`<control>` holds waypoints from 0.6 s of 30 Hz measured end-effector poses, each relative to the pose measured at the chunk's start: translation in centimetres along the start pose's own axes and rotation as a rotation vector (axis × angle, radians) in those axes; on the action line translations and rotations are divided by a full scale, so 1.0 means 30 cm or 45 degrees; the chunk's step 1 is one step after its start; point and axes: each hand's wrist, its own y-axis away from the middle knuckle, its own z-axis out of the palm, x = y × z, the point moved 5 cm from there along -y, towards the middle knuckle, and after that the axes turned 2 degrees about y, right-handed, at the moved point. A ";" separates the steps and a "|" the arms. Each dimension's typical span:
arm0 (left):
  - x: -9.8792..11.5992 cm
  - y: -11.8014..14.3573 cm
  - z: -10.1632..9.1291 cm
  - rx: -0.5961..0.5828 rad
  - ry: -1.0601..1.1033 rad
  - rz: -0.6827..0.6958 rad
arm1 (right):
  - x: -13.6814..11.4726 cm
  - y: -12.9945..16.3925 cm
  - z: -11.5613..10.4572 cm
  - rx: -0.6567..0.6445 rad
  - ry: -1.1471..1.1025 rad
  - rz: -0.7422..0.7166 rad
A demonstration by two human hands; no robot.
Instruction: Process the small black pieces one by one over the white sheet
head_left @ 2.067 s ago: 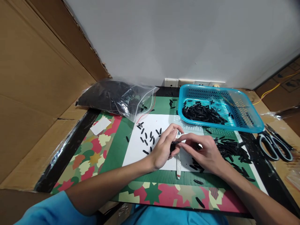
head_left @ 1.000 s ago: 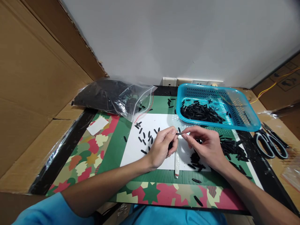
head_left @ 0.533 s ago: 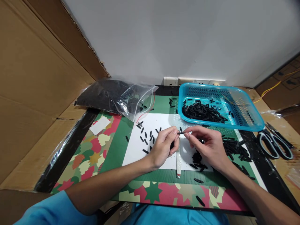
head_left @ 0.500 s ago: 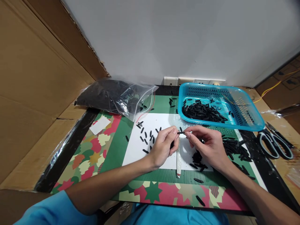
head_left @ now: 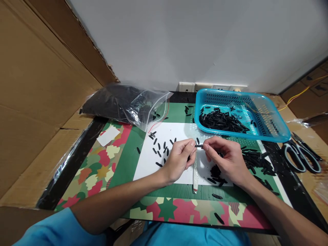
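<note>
A thin black strip (head_left: 199,146) is stretched level between my two hands, above a white sheet of paper (head_left: 145,164). My left hand (head_left: 181,158) is closed, pinching the strip's left end between thumb and forefinger; its other fingers are curled. At the right end, the thumb and fingertips of my right hand (head_left: 225,155) pinch the same strip. Below them lies a narrow whitish stick-like tool (head_left: 195,177), its upper part hidden by my hands. Several loose black pieces (head_left: 159,153) are scattered left of my left hand. A dark crumbly heap (head_left: 215,172) sits under my right hand.
Behind my right hand stands a blue plastic basket (head_left: 266,138) holding black pieces. A zip bag (head_left: 110,104) of dark material lies back left. Scissors (head_left: 298,159) rest at the right. Another black pile (head_left: 256,160) lies near the right wrist. Cardboard (head_left: 38,85) walls the left side.
Both hands keep their pinch on the black strip. My right hand has shifted very slightly to the left end of its fingers' reach is unchanged; the view has moved a little.
</note>
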 end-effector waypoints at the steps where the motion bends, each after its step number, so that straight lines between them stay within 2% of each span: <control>1: 0.000 0.000 0.001 -0.002 0.000 0.001 | -0.001 0.000 0.001 -0.004 -0.005 -0.001; 5: 0.000 -0.002 0.002 0.012 0.013 -0.027 | -0.005 0.002 0.000 0.010 0.014 -0.042; 7: -0.002 -0.002 0.000 0.026 0.061 -0.073 | -0.010 0.005 -0.014 0.077 0.045 -0.108; 9: -0.006 -0.001 0.000 0.013 0.131 -0.129 | -0.015 0.007 -0.045 0.234 0.095 -0.184; 13: -0.010 0.001 0.003 -0.069 0.227 -0.198 | -0.024 0.014 -0.136 0.699 0.340 -0.256; 15: -0.011 0.000 0.003 -0.094 0.251 -0.219 | -0.033 0.010 -0.158 0.783 0.500 -0.265; 18: -0.014 -0.002 0.001 -0.103 0.270 -0.248 | -0.043 0.000 -0.157 0.750 0.598 -0.300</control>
